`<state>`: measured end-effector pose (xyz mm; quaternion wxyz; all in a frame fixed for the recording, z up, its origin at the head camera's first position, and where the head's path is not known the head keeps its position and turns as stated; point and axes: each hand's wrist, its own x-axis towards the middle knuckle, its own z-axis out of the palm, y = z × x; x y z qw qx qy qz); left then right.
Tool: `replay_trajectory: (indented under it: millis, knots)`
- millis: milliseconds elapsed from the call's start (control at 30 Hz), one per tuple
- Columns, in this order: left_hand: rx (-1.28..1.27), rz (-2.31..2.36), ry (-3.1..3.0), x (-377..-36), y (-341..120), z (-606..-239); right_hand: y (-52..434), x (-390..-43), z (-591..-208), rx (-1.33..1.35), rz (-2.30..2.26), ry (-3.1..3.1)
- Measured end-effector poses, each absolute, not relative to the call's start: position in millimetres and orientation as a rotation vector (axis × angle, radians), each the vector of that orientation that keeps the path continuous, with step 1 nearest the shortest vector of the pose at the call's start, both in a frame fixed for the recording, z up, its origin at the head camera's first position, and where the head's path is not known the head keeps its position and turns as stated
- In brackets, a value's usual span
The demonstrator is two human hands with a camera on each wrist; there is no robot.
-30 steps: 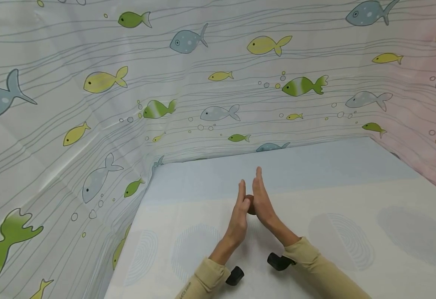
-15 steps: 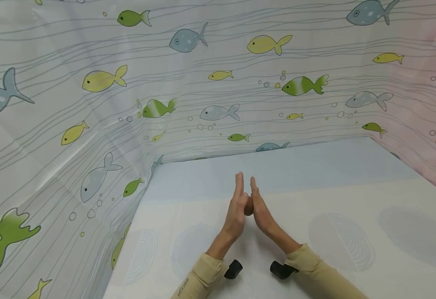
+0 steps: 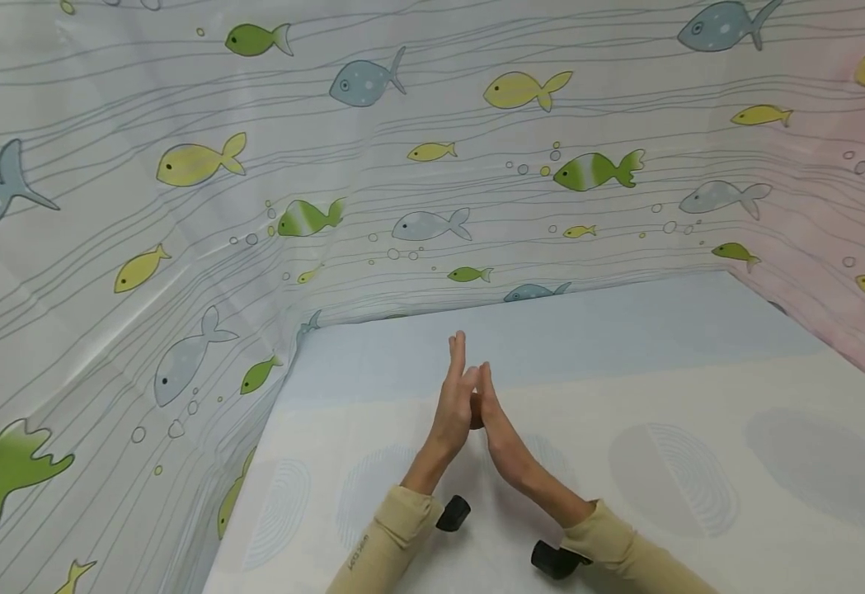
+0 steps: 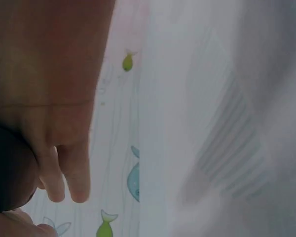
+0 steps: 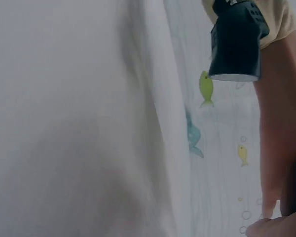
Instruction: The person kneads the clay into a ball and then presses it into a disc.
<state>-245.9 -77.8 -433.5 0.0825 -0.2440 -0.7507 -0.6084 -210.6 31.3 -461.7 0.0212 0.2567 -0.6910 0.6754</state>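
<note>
In the head view my left hand [image 3: 450,417] and right hand [image 3: 505,437] face each other palm to palm above the cloth-covered table, fingers straight and pointing away from me. A small reddish-brown rounded lump [image 3: 477,411] is sandwiched between the palms, partly hidden by them. Its material cannot be told. The left fingertips reach farther forward than the right ones. Up close in the left wrist view, the lump [image 4: 12,170] looks dark and smooth, with a hand on either side. Only a dark part of the lump [image 5: 294,190] shows in the right wrist view.
A pale tablecloth [image 3: 669,330] with grey and blue circles covers the table. Fish-printed sheeting [image 3: 432,190] surrounds its back and sides. Black wrist cameras [image 3: 453,513] stick out under both sleeves.
The palms have slid against each other: the left hand moved forward while the right drew back. Both hands, with the lump between them, have shifted slightly left.
</note>
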Motion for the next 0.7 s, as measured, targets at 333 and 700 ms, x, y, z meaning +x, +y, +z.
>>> replay_trajectory:
  millis: [333, 700]
  knots:
    - [-0.740, -1.934, -2.305, -246, -81, -440, 35, -211, -452, 0.756, 2.052, -2.145]
    - [-0.756, -1.999, -2.251, -240, -72, -463, 44, -229, -441, 0.673, 1.974, -2.113]
